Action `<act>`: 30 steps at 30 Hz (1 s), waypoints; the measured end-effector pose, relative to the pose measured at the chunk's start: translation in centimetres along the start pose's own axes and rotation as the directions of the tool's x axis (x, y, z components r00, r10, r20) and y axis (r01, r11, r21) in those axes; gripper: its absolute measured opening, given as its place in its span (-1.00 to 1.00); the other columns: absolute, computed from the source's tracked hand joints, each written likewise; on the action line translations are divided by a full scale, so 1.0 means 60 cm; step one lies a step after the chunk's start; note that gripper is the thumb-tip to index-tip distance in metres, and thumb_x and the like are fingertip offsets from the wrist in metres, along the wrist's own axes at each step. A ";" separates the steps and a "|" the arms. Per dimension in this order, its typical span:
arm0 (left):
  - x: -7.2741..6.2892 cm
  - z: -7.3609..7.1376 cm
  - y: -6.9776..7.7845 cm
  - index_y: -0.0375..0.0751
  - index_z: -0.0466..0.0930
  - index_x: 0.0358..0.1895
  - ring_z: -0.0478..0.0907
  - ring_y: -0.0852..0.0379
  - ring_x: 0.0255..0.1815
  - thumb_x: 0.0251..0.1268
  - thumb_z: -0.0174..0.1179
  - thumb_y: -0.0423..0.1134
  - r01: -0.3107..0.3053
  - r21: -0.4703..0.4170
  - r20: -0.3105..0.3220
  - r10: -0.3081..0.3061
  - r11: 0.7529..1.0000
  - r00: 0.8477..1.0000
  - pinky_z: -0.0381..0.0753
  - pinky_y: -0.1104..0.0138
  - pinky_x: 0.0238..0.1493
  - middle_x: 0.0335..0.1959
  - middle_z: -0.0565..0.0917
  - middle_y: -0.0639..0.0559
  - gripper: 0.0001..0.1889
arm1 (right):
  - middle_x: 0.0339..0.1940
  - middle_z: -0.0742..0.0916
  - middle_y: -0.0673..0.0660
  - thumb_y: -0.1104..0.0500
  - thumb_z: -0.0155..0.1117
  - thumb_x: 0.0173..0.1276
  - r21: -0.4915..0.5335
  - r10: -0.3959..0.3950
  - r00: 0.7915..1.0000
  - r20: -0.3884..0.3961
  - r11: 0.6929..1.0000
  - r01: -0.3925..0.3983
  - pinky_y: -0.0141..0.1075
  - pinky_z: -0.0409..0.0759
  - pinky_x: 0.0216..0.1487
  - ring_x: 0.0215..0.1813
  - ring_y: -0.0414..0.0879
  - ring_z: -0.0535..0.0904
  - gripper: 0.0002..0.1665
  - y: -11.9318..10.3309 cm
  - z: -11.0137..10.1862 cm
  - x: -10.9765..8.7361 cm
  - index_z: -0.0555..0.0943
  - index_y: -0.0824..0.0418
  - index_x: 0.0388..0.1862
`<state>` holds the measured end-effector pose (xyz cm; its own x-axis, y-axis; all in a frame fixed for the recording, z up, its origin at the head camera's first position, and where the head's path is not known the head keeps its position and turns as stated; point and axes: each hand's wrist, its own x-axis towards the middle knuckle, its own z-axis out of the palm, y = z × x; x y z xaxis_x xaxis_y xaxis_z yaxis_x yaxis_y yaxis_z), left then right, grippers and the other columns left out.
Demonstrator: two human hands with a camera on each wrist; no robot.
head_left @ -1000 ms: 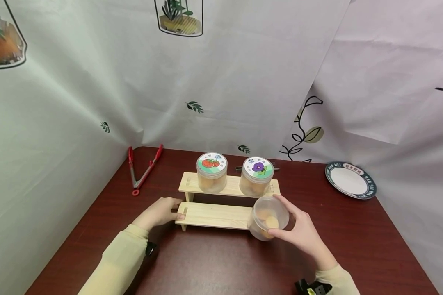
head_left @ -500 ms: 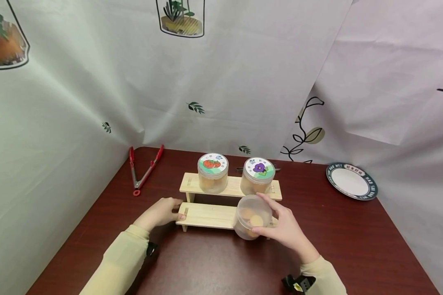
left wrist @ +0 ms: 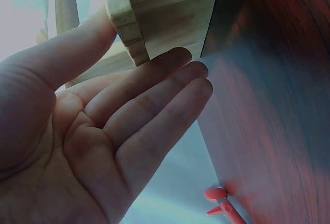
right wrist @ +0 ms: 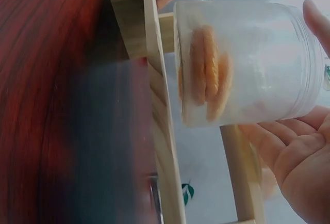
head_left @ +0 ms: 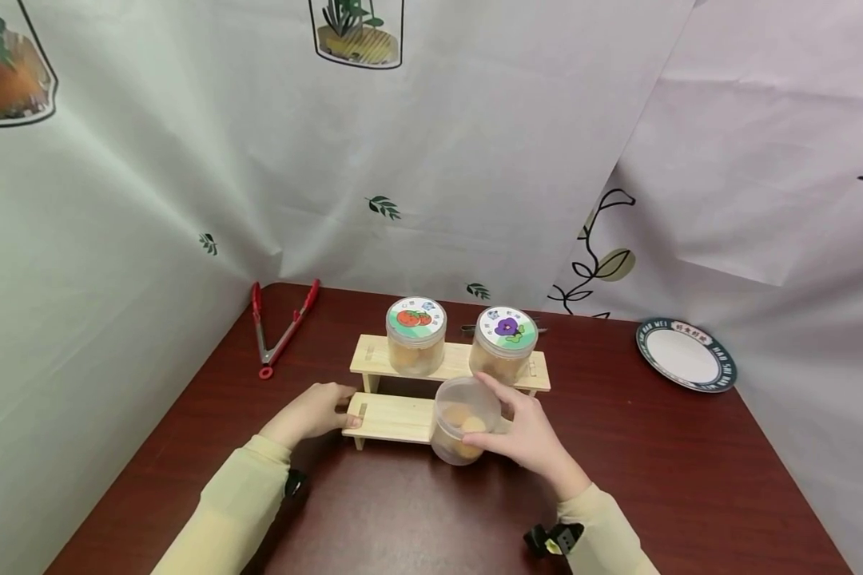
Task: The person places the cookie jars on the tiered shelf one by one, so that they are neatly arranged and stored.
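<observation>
My right hand [head_left: 528, 435] holds a clear plastic jar [head_left: 455, 415] by its rim, thumb in front and fingers behind. Round biscuits [right wrist: 206, 69] lie at its bottom, and I see no lid on it. The jar is upright over the lower board of a two-step wooden rack [head_left: 391, 418]; whether it touches the board I cannot tell. At the rack's left end, my left hand [head_left: 312, 415] grips the lower board, thumb on its edge. Two lidded jars stand on the upper step: a tomato-label jar [head_left: 415, 339] and a purple-flower-label jar [head_left: 503, 347].
Red-handled tongs [head_left: 276, 339] lie spread at the back left of the dark red table [head_left: 374, 511]. A dark-rimmed white plate [head_left: 683, 355] sits at the far right. A metal utensil [head_left: 467, 328] lies partly hidden behind the rack. White cloth walls surround the table.
My right hand has carried the biscuit jar leftward along the lower board, from its right end to about its middle. The left hand stays on the rack's left end.
</observation>
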<state>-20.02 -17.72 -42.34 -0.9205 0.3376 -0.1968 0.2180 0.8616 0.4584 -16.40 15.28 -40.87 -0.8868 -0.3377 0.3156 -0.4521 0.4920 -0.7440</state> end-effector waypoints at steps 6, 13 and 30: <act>0.000 0.000 -0.001 -0.51 0.51 0.11 0.56 -0.15 0.09 0.11 0.35 -0.14 0.003 0.000 0.005 -0.003 1.000 1.000 0.48 0.01 0.11 -0.02 0.65 -0.29 -0.42 | 0.22 0.59 0.04 -0.04 0.61 -0.11 0.045 0.025 1.000 0.012 0.999 -0.026 -0.08 0.49 0.18 0.24 -0.06 0.49 -0.04 -0.005 0.019 0.007 0.45 0.08 0.32; -0.001 0.001 -0.002 -0.51 0.51 0.11 0.56 -0.16 0.09 0.12 0.35 -0.14 0.002 -0.001 -0.001 -0.002 1.000 1.000 0.48 0.01 0.11 -0.02 0.65 -0.29 -0.42 | 0.25 0.57 -0.02 -0.03 0.63 -0.15 0.096 0.026 1.000 0.014 0.995 -0.027 -0.19 0.50 0.17 0.23 -0.14 0.48 -0.02 -0.011 0.045 0.015 0.44 0.07 0.32; -0.004 0.000 0.001 -0.50 0.53 0.09 0.60 -0.13 0.05 0.11 0.36 -0.15 -0.037 0.015 -0.041 0.038 0.999 0.998 0.51 0.04 0.08 -0.07 0.68 -0.25 -0.44 | 0.19 0.62 0.04 0.00 0.66 -0.21 0.124 0.032 0.999 -0.036 0.992 -0.027 -0.11 0.52 0.15 0.20 -0.11 0.52 0.02 -0.033 0.083 0.031 0.46 0.11 0.31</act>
<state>-19.76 -17.74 -42.27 -0.9242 0.3540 -0.1435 0.2568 0.8540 0.4525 -16.67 9.69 -41.73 -0.9035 -0.2932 0.3126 -0.4126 0.3975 -0.8196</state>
